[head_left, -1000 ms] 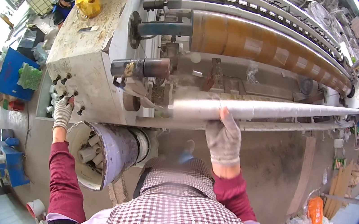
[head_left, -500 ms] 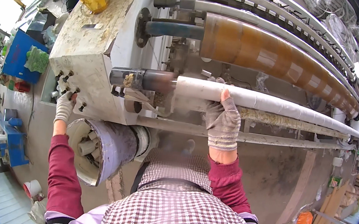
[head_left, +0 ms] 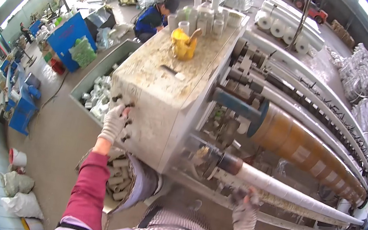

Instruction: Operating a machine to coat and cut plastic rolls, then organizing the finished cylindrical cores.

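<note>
My left hand [head_left: 114,123], in a pale fingerless glove, pinches one of several black knobs [head_left: 126,125] on the front of a white machine cabinet [head_left: 145,124]. Below and apart from the long white roll [head_left: 272,185], my right hand [head_left: 244,214] wears a greyish glove; its fingers are smeared by motion. The roll's left end meets a dark cylindrical holder [head_left: 230,163] on the machine's shaft. Behind it runs a large brown roller [head_left: 303,147] with pale patches.
Beside the cabinet stands a lilac bucket [head_left: 141,188] of cardboard tubes. A yellow container [head_left: 184,45] and several cups top the cabinet. A grey bin [head_left: 86,84] holds white rolls. Another person [head_left: 152,18] bends behind the cabinet; large white rolls [head_left: 290,31] lie beyond.
My right hand has come off the white roll and moved down toward me. The dark holder now meets the roll's end. My left hand stays at the knobs. The view has swung.
</note>
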{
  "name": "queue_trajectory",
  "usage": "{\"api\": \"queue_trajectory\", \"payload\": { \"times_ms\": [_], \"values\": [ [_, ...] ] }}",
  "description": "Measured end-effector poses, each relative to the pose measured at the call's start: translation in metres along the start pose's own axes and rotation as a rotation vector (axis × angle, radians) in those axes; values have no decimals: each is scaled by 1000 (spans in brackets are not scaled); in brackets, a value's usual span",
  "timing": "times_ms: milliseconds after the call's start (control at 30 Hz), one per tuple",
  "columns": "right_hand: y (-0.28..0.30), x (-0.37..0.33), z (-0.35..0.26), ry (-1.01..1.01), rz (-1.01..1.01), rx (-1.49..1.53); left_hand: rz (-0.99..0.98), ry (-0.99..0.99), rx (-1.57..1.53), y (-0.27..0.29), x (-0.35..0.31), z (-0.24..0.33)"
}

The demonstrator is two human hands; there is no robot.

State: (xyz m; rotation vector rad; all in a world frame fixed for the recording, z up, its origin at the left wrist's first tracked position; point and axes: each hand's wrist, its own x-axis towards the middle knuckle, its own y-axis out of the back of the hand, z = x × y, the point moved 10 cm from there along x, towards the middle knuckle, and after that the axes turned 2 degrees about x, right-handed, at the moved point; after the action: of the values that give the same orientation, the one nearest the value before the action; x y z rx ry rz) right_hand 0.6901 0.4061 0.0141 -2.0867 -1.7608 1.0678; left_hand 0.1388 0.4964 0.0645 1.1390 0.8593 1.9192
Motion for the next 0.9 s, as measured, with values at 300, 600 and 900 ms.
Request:
{"api": "queue_trajectory", "payload": {
  "times_ms": [300,600,900],
  "values": [
    [9,-33,47,-121,40,-183,-111,212,-900,-10,151,130],
    [67,-80,29,-128,168,-604,-502,626,-1250,-124,201,132],
    [120,-100,-18,9,185,-371,-352,327,-1483,-16,174,197]
  ]
}}
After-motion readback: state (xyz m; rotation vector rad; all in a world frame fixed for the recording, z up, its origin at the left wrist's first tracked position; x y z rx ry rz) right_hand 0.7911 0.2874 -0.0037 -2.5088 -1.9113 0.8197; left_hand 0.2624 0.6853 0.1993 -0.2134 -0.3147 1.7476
